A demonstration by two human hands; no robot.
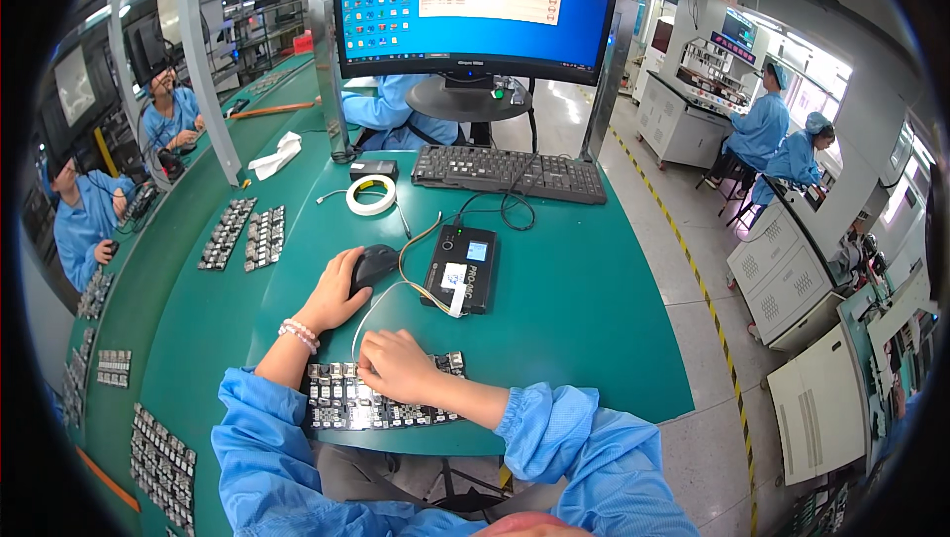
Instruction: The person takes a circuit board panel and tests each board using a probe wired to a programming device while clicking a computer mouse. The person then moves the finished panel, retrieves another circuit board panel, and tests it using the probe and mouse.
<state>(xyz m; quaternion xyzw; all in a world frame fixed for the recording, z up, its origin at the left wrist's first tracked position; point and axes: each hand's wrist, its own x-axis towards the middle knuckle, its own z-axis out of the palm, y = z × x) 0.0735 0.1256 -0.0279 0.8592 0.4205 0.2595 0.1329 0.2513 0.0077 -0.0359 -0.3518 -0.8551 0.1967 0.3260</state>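
Observation:
My left hand, with a beaded bracelet at its wrist, rests on a black computer mouse, its fingers along the side. My right hand is over a panel of small circuit boards at the table's near edge. Its fingers are pinched round the end of a thin white cable; the tip is hidden by the fingers. The cable curves back towards a black box-shaped device with a small lit screen and a white label. More of the panel shows on both sides of my right hand.
A monitor stands at the back above a black keyboard. White tape lies left of the keyboard. More board panels lie on the green table at the left. Co-workers in blue sit left, right and behind the monitor.

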